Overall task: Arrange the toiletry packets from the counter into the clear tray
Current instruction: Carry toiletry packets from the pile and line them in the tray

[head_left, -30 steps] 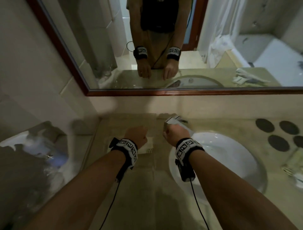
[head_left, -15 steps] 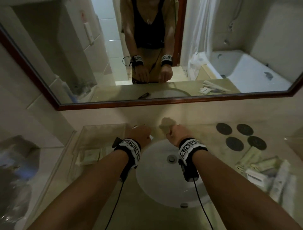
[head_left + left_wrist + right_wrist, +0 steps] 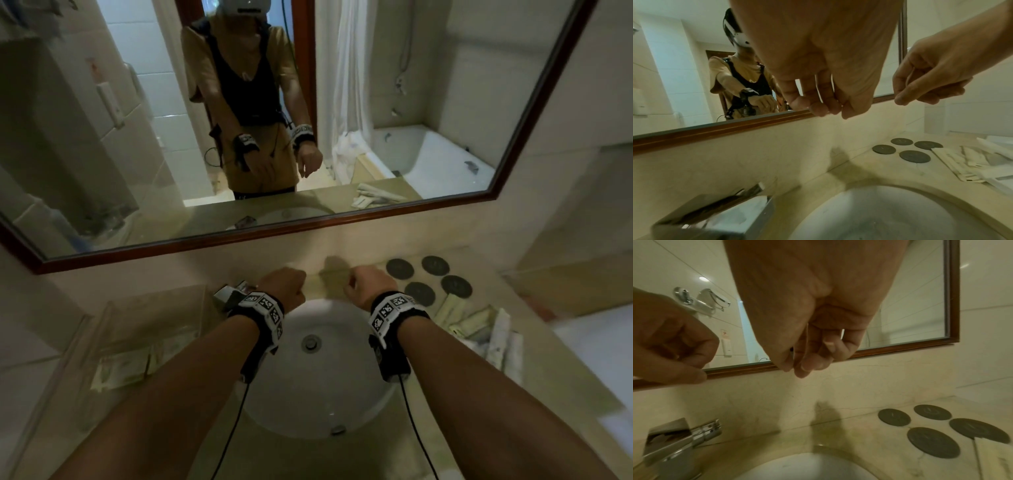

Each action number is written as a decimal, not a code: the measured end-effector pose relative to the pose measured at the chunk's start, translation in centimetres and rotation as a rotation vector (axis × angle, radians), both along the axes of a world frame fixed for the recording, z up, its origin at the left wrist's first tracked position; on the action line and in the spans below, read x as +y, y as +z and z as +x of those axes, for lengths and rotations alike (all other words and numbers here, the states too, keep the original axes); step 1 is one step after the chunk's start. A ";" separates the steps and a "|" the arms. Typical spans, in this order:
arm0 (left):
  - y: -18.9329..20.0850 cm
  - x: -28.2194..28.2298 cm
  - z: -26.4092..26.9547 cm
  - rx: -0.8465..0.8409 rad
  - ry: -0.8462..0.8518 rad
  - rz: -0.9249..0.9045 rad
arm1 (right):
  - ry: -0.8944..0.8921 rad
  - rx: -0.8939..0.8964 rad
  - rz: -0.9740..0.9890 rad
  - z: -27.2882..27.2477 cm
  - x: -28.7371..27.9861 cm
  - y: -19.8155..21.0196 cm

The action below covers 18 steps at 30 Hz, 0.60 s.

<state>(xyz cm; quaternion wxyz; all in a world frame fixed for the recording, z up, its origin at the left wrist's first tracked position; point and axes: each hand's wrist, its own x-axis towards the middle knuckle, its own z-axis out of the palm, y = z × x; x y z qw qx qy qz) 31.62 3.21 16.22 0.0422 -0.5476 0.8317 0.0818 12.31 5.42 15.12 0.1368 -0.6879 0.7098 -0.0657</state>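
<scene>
Lying crisscross (mostly pointing toward the mirror), toiletry packets (image 3: 479,329), counter (image 3: 565,387)

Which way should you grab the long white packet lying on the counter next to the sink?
Probably from above, pinching its long edges near the middle. The long white packet lies flat at the right edge of the pile, so its sides look reachable. The right hand is nearer and holds nothing; the clear tray sits across the sink.

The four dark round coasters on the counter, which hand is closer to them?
Right. The right hand hovers just beside the four dark round coasters, over the white sink's back rim. The left hand hangs farther off, near the metal faucet.
</scene>
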 end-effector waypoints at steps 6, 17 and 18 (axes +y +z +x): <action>2.3 0.4 -3.1 0.049 -0.072 -0.031 | -0.045 0.019 0.003 -1.9 1.9 1.9; 1.7 1.7 -6.7 0.025 -0.175 -0.004 | -0.127 0.073 0.070 -4.6 5.8 1.9; 1.5 1.8 -7.0 0.000 -0.186 -0.023 | -0.126 0.070 0.076 -5.0 6.0 1.8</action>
